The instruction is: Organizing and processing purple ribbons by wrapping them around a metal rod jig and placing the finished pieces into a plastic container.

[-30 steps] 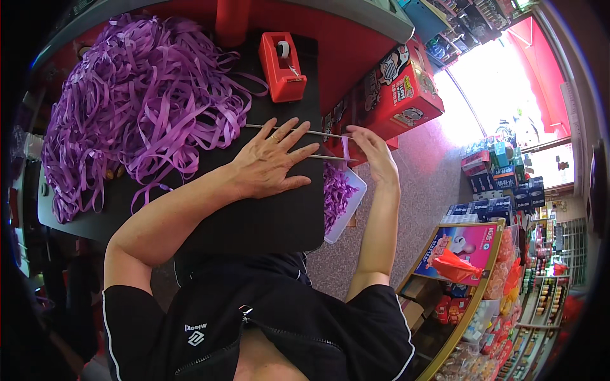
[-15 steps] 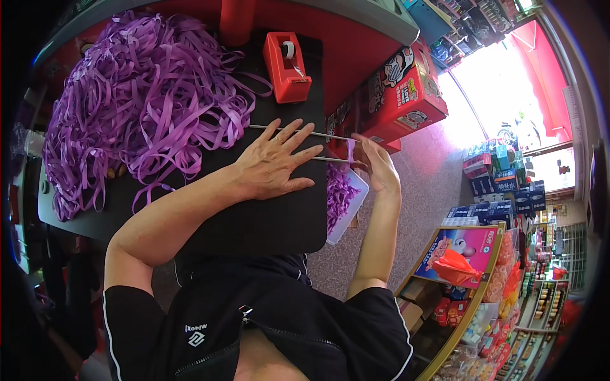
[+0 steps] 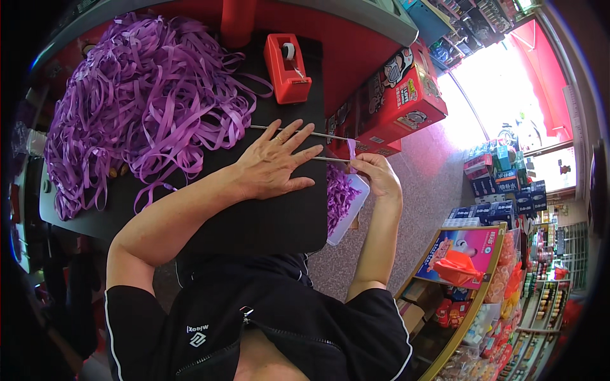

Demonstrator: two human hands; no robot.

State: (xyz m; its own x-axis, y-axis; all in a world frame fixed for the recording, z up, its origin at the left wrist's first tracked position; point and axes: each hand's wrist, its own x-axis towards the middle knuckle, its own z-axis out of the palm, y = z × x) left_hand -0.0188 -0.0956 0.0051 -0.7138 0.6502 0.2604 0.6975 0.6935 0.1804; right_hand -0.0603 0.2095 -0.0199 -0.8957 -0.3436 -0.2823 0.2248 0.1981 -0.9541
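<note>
While a large heap of loose purple ribbon (image 3: 140,95) fills the upper left of the black desk (image 3: 254,222), suggesting most of the work is still ahead, the left hand (image 3: 273,166) lies flat and open, pressing thin sticks (image 3: 298,132) to the desk at centre frame. At the desk's right edge, the right hand (image 3: 380,178) has its grip pinched on a short ribbon piece (image 3: 351,152) at a stick's tip, above a white tray (image 3: 346,209) of finished purple pieces. A red tape dispenser (image 3: 287,58) stands upper centre; shop shelves (image 3: 483,279) crowd the right.

Small shop, shelves of packaged goods (image 3: 502,178), stacked red boxes (image 3: 406,95), bright open doorway (image 3: 489,82)
</note>
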